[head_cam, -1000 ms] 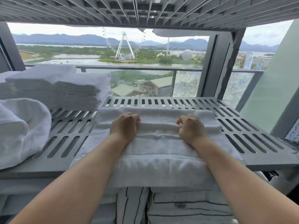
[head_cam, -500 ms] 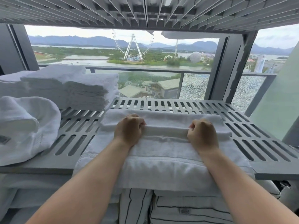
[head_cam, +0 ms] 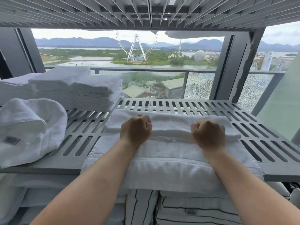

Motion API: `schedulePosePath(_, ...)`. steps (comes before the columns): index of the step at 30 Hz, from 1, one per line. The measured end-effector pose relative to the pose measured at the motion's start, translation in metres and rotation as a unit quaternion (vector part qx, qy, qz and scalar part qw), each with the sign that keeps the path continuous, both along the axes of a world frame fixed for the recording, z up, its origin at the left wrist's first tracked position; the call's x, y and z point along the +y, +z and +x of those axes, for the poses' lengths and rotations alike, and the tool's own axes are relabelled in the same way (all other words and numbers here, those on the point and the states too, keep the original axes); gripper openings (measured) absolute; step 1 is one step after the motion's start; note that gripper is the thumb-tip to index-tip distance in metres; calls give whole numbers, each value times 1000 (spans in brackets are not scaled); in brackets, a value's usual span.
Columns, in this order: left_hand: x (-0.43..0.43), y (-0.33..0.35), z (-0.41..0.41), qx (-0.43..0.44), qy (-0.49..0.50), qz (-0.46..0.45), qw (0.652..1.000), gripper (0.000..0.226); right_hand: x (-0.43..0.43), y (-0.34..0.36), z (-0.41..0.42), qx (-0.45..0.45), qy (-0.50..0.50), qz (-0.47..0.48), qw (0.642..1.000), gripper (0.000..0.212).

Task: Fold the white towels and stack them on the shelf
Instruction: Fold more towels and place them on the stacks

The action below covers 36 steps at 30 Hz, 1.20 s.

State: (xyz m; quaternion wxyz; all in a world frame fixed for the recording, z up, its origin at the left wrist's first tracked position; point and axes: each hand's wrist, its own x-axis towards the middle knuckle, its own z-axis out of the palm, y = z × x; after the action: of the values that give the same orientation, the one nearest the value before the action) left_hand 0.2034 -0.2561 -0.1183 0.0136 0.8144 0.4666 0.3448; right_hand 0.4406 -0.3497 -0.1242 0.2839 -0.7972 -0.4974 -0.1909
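Observation:
A white towel (head_cam: pixel 170 153) lies across the grey slatted shelf (head_cam: pixel 259 140), its near part hanging over the front edge. Its far end is doubled back into a thick fold. My left hand (head_cam: pixel 135 129) grips that fold on the left, fingers curled round it. My right hand (head_cam: pixel 208 133) grips the same fold on the right. Both fists rest on the towel, about a forearm's length apart.
A stack of folded white towels (head_cam: pixel 78 90) sits at the shelf's back left. A loosely rolled white towel (head_cam: pixel 30 129) lies at the front left. Striped folded linen (head_cam: pixel 194 210) fills the shelf below. Another slatted shelf (head_cam: pixel 146 12) hangs close overhead. Window glass stands behind.
Both hands have closed into tighter fists on the towel's fold and the fold looks thicker. The camera view has shifted slightly left to right across the shelf.

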Motion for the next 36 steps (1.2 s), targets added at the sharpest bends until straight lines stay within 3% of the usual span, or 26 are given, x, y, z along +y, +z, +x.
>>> schedulePosePath(3, 7, 7, 5, -11, 3, 27, 1000, 22, 7, 9, -4, -20, -13, 11, 1000, 31)
schedulePosePath(6, 25, 16, 15, 17, -42, 26, 999, 24, 25, 23, -7, 20, 72, 6, 997, 22)
schedulePosePath(9, 44, 17, 26, 124, -109, -73, 983, 39, 44, 25, -4, 50, 147, -144, 977, 39)
schedulePosePath(11, 55, 12, 27, 221, -79, -145, 961, 58, 49, 18, 5, 80, 140, -232, 959, 51)
schedulePosePath(13, 61, 2, 27, 264, -10, -187, 946, 72, 53, 9, 14, 84, 105, -266, 955, 61)
schedulePosePath(16, 59, -2, 30, 268, 50, -212, 938, 79, 59, 4, 14, 79, 67, -272, 957, 66)
schedulePosePath(24, 51, 3, 20, 235, 67, -193, 950, 71, 46, 8, 16, 115, 107, -223, 962, 57)
schedulePosePath(27, 46, 5, 14, 237, 166, -242, 926, 73, 38, 10, 22, 86, 23, -234, 968, 53)
schedulePosePath(30, 32, 15, 15, 231, 184, -277, 914, 73, 27, 13, 17, 105, -43, -271, 956, 60)
schedulePosePath(34, 0, 20, 14, 234, 117, -245, 933, 67, 1, 17, 4, 87, 39, -181, 979, 53)
schedulePosePath(36, -18, 22, 9, 246, 135, -264, 923, 66, -16, 17, -6, 81, 101, -138, 982, 47)
